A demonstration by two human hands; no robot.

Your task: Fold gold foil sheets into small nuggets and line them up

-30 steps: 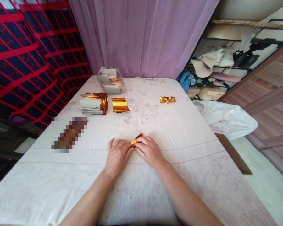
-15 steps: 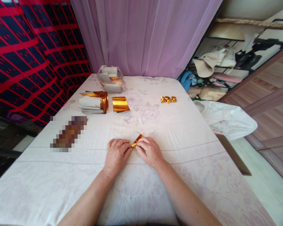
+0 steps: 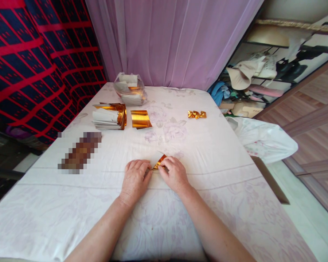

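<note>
The fingers (image 3: 164, 168) of the right hand (image 3: 173, 174) and those of the left hand (image 3: 135, 178) met over a small gold foil piece (image 3: 159, 162), pinching it narrowly between their tips and pressing it down on the table (image 3: 213, 153). The piece poked out at about 12 o'clock from the fingertips, its lower end hidden under them; both palms faced down, knuckles toward the camera, the hands nearly touching.

The table wore a white cloth with a faint floral print. At roughly 11 o'clock from the hands, well apart, lay a flat gold foil sheet (image 3: 141, 119), and just beside it, farther to the left, a stack of foil-backed paper (image 3: 109, 116). Beyond these, near the far edge, stood a clear plastic bag (image 3: 129, 89) holding more paper. At about 1 o'clock sat a little row of folded gold pieces (image 3: 196, 114). A blurred patch covered something at 10 o'clock. Behind the table hung a lilac curtain (image 3: 169, 40); a red-and-blue fabric (image 3: 38, 58) filled the left side, and a cluttered shelf (image 3: 262, 72) with a hat and clothes stood at the right. A white bag (image 3: 262, 138) drooped off the table's right edge.

The held piece was shiny orange-gold, creased, with a pale white underside showing at its upper edge.
</note>
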